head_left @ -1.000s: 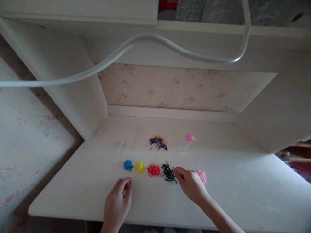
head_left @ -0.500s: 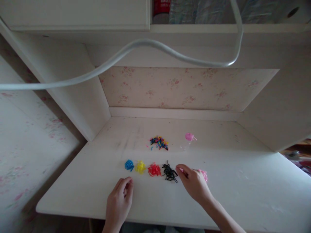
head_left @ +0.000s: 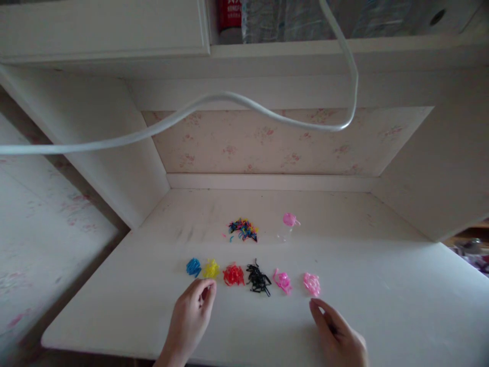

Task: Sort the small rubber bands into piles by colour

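Small rubber bands lie in a row of colour-sorted piles: blue (head_left: 193,267), yellow (head_left: 211,268), red (head_left: 233,274), black (head_left: 259,279), bright pink (head_left: 282,281) and light pink (head_left: 312,284). Behind them is a mixed heap of rubber bands (head_left: 243,229). My left hand (head_left: 193,311) is closed in a pinch just in front of the yellow and red piles; whatever its fingertips hold is hidden. Just in front of the light pink pile, my right hand (head_left: 338,331) has thumb and forefinger pinched together, and anything between them is too small to make out.
A clear container with a pink top (head_left: 291,219) stands behind the bright pink pile. Across the upper view hangs a white cable (head_left: 229,97). White side panels and an overhead cabinet (head_left: 103,30) enclose the white desk (head_left: 382,306).
My right hand has moved right and nearer, from beside the black pile to the light pink one, uncovering both pink piles. My left hand has shifted slightly right. The camera view has shifted.
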`<act>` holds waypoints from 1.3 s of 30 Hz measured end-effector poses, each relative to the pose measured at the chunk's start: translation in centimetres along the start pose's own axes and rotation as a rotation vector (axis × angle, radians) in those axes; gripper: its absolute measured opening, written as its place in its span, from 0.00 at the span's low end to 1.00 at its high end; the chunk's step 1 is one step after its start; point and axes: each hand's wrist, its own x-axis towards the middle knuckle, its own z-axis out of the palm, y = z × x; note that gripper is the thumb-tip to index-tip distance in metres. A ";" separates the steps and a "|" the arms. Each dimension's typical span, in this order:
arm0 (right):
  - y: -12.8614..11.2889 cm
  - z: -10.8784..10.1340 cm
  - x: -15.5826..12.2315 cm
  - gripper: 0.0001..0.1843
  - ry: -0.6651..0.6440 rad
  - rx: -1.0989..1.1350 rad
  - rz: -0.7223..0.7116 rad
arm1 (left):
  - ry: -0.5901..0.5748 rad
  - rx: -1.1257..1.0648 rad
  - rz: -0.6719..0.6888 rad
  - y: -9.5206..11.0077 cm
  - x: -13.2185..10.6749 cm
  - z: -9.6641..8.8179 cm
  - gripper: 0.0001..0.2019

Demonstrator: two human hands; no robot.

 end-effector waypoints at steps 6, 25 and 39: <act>-0.7 0.4 0.0 0.26 0.016 0.073 -0.048 | -0.168 0.157 0.053 5.4 5.3 1.6 0.12; 0.0 -0.1 0.8 0.24 -0.132 0.203 0.008 | -0.359 0.528 -0.024 5.4 14.0 7.6 0.12; -0.4 -0.2 0.9 0.24 -0.109 0.198 0.012 | -0.322 0.430 0.008 4.4 14.3 6.5 0.16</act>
